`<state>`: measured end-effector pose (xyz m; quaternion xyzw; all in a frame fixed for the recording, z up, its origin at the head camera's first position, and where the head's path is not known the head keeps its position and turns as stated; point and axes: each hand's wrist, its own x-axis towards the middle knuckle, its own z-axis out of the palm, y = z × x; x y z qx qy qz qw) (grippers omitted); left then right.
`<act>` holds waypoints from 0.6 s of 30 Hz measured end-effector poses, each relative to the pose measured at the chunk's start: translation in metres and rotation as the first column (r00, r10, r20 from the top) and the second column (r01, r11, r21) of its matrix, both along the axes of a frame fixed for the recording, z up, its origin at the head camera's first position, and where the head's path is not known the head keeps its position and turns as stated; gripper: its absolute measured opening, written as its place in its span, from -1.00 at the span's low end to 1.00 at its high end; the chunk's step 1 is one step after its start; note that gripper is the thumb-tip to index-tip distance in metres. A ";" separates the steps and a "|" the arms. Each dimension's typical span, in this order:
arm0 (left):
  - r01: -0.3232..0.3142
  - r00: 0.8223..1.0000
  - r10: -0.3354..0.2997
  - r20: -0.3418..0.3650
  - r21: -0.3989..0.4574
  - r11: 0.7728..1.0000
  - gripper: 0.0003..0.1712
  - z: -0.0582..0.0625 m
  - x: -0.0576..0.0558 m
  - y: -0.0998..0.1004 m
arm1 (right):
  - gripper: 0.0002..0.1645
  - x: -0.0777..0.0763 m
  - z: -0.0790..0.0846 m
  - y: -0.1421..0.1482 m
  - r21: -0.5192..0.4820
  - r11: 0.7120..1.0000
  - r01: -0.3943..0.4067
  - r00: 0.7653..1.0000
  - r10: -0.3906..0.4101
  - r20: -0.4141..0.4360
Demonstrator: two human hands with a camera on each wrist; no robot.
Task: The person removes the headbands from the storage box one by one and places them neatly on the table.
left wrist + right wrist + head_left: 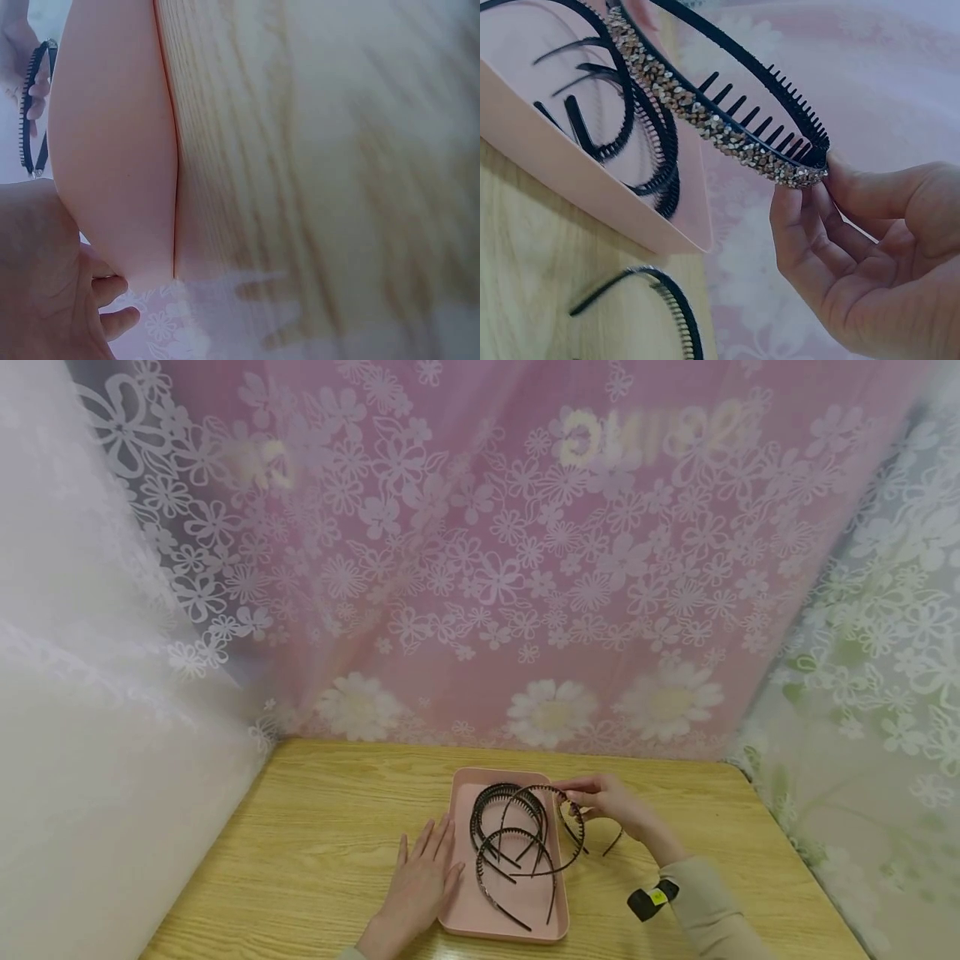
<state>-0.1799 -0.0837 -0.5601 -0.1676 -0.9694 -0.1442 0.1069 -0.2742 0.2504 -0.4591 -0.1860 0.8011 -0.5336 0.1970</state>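
Observation:
My right hand [603,802] pinches a black toothed headband [697,112] crusted with glittering stones, thumb on one side and fingers on the other. It is raised at the right rim of a pink tray [459,793], overlapping other headbands in the head view. Inside the tray lie several dark headbands [480,802], bunched toward the far end, with one [487,889] nearer me. My left hand [423,877] rests along the tray's left side, fingers straight and spread. In the left wrist view, its palm and fingertips show beside the tray wall [112,135].
Another headband [679,307] lies on the wooden table [322,860] just right of the tray. A black strap with a yellow label [652,899] shows at the right wrist. Flowered curtains [480,568] surround the table at the back and sides.

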 end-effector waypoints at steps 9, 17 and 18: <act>0.003 1.000 -0.003 0.021 -0.010 1.000 -0.28 -0.002 0.001 -0.003 | -0.44 0.002 0.012 0.020 0.016 1.000 0.017 1.000 -0.017 0.007; 0.006 1.000 -0.006 0.026 -0.013 1.000 -0.27 -0.004 0.001 -0.003 | -0.43 -0.001 0.016 0.050 0.052 0.999 0.011 1.000 -0.011 -0.003; 0.006 1.000 -0.006 0.023 -0.013 1.000 -0.27 -0.004 0.001 -0.003 | -0.43 -0.003 0.016 0.055 0.067 0.998 0.013 1.000 -0.012 -0.008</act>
